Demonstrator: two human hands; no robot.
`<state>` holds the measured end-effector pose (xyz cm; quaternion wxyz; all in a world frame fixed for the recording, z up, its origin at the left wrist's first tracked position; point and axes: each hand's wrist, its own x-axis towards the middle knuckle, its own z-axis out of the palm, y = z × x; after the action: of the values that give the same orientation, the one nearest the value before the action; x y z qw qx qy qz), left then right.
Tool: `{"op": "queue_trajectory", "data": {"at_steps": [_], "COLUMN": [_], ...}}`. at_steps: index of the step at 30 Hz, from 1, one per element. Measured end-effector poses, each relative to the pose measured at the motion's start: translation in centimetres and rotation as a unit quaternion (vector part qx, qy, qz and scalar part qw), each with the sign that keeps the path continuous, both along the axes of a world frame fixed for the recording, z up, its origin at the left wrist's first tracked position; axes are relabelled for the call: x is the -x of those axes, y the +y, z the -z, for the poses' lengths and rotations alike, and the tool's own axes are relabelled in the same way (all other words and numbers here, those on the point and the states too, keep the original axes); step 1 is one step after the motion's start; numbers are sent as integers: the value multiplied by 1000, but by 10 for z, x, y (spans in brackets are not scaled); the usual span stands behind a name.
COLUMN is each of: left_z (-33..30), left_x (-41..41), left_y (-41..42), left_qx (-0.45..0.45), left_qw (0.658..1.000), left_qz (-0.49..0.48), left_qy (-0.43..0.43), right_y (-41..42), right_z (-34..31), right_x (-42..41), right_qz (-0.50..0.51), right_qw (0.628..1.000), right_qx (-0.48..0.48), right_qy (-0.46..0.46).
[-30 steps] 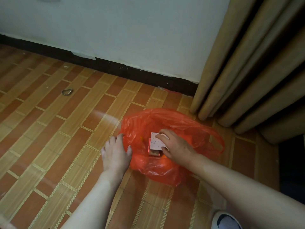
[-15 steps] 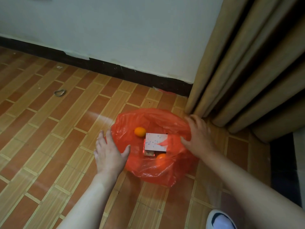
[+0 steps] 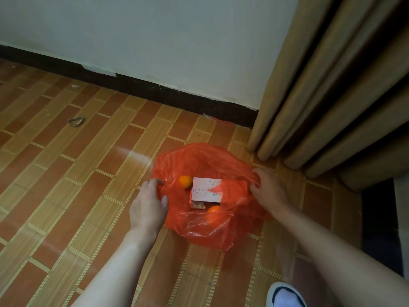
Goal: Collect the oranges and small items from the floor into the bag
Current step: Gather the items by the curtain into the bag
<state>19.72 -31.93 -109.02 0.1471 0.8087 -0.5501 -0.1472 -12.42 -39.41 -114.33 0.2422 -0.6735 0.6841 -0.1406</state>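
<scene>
Left hand (image 3: 147,206) open, right hand (image 3: 269,191) pinching.

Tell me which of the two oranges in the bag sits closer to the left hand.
The round orange left of the white speckled box is closer to the left hand. The other orange lies below the box, under the red plastic bag.
</scene>
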Motion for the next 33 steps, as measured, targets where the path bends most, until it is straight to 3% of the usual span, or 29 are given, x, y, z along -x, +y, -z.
{"op": "queue_trajectory", "data": {"at_steps": [8, 15, 26, 33], "left_z": [-10, -107, -322, -469], "left_x": [19, 23, 32, 32], "left_y": [-9, 24, 75, 86], "left_qx": [11, -47, -70, -44], "left_qw": [999, 996, 982, 983], "left_qz": [-9, -30, -54, -32], "left_qy": [34, 66, 165, 173], "right_y": [-8, 25, 90, 116], "right_z": [-21, -101, -353, -512], "right_x": [-15, -24, -39, -46], "right_qz": [31, 65, 97, 97], "right_qw": [996, 993, 990, 990], "right_qx": [39, -1, -20, -23], "right_qy": [-72, -98, -104, -100]}}
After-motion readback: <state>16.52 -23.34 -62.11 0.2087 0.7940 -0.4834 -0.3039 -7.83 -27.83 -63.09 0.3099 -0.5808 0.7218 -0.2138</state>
